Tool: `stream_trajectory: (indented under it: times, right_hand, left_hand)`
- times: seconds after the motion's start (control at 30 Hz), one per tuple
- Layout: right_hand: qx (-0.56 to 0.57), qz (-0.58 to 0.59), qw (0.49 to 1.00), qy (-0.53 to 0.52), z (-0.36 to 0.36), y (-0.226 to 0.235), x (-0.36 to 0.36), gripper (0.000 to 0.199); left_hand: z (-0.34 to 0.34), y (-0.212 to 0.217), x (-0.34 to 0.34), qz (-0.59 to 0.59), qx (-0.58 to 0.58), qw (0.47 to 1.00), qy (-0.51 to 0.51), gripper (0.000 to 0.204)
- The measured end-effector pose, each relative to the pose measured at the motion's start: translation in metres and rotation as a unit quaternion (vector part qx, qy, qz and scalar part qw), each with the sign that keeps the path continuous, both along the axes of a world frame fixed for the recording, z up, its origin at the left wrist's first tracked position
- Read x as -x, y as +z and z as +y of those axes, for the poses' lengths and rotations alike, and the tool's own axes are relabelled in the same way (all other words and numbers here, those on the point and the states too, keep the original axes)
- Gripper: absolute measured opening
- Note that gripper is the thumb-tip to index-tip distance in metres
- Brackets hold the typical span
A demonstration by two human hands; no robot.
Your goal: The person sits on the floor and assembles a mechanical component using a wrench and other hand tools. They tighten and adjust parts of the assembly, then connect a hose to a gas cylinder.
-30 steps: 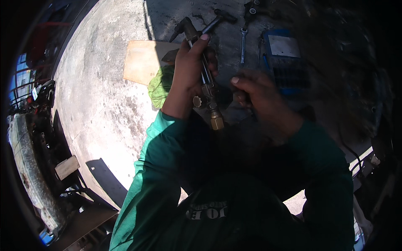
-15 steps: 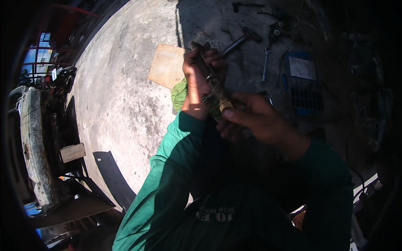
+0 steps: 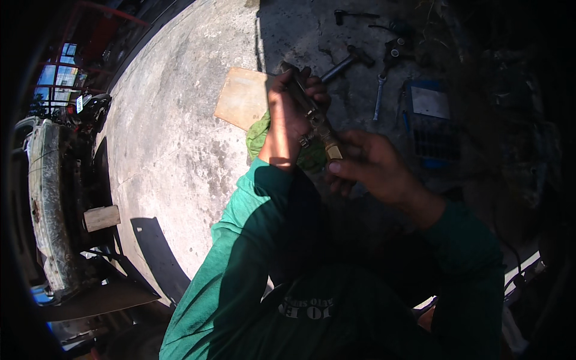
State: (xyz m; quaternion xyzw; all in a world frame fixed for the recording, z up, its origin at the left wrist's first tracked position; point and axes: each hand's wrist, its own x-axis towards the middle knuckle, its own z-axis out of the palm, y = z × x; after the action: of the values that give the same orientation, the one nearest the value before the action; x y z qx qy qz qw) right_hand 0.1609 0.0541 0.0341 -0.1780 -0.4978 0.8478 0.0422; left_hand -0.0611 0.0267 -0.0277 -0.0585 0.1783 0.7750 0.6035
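My left hand (image 3: 292, 102) is wrapped round a dark, long cylindrical metal part (image 3: 317, 120) with small fittings on its side. The part slants from upper left to lower right. At its lower end sits a brass-coloured piece (image 3: 334, 152), which the thumb and fingers of my right hand (image 3: 372, 162) grip. Whether this piece is fixed to the part or wrapped round it, I cannot tell. Beneath my left wrist a green cloth (image 3: 258, 137) lies on the concrete, partly hidden. A flat tan sheet (image 3: 243, 99) is just left of my left hand.
Beyond my hands lie a hammer (image 3: 345, 65), a combination wrench (image 3: 380, 96) and a ratchet handle (image 3: 355, 16). On the right is a blue tool case (image 3: 429, 123). At the left are a worn bumper-like car part (image 3: 51, 204) and a wooden block (image 3: 102, 218).
Both hands have shifted slightly right with the metal part. The brass-coloured piece shows turned a little, and my right fingers have changed position on it.
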Motion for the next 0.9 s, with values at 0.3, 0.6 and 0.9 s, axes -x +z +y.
stream_trajectory:
  times: [0.3, 0.6, 0.9]
  right_hand:
    - [-0.035, 0.015, 0.999, -0.016, 0.006, -0.018, -0.010, 0.046]
    - [-0.096, -0.038, 0.994, -0.023, 0.023, -0.018, -0.014, 0.047]
    - [-0.167, -0.034, 0.985, -0.029, 0.020, -0.018, -0.011, 0.038]
  left_hand:
    - [0.004, -0.007, 0.002, -0.017, 0.017, 0.999, 0.026, 0.018]
    - [0.009, 0.003, -0.006, 0.070, 0.117, 0.986, 0.093, 0.026]
    - [0.009, -0.010, 0.007, 0.036, 0.086, 0.992, 0.080, 0.028]
